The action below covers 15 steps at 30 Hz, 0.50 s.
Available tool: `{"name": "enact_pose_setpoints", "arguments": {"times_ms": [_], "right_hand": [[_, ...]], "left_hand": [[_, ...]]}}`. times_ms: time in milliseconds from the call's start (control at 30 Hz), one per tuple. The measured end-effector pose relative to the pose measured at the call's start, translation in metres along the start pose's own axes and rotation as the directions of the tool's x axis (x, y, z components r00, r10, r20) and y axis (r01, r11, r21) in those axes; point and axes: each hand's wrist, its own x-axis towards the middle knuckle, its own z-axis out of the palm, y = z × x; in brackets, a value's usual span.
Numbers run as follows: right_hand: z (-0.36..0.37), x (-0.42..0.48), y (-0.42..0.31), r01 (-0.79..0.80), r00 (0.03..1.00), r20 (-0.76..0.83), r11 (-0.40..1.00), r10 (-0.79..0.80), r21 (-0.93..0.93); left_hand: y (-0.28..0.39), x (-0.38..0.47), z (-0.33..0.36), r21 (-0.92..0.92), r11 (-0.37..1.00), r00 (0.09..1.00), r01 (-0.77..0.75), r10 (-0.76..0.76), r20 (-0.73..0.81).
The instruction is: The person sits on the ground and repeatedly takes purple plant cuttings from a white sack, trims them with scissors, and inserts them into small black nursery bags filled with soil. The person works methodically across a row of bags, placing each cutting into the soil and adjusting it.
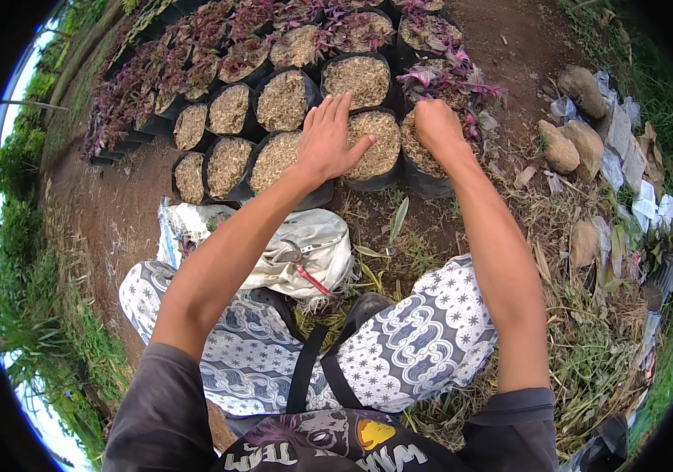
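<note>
My left hand (329, 140) is spread flat, thumb apart, over the edges of neighbouring black plastic grow bags. Below its thumb is a bag of chopped, straw-like growing medium (375, 154), and another such bag (276, 158) lies to its left. My right hand (439, 127) is curled, knuckles up, over the front right grow bag (425, 171). Its fingertips are hidden, so I cannot tell if it grips a stem. Purple-leaved plants (448, 79) stand just beyond it. Red-handled pruning shears (301, 262) lie with blades apart on a white woven sack (327, 236) before me.
Rows of bagged purple plants (195, 56) extend to the far left. Stones (581, 91) and plastic scraps (646, 203) line the right side. Dry plant litter (584, 354) covers the ground beside my right leg. Patterned cloth (407, 342) covers my bent legs near the sack.
</note>
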Motion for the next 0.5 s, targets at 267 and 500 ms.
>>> {"name": "enact_pose_setpoints", "arguments": {"times_ms": [267,500], "right_hand": [[0.01,-0.015,0.009,0.04,0.99,-0.132,0.999,-0.04,-0.004],[0.013,-0.006,-0.006,-0.18,0.984,-0.008,0.983,0.18,-0.033]], "left_hand": [[-0.051,-0.036,-0.042,-0.141,0.99,1.0,0.01,-0.011,-0.005],[-0.098,-0.063,-0.076,-0.347,0.907,0.958,0.24,-0.279,-0.068]]}}
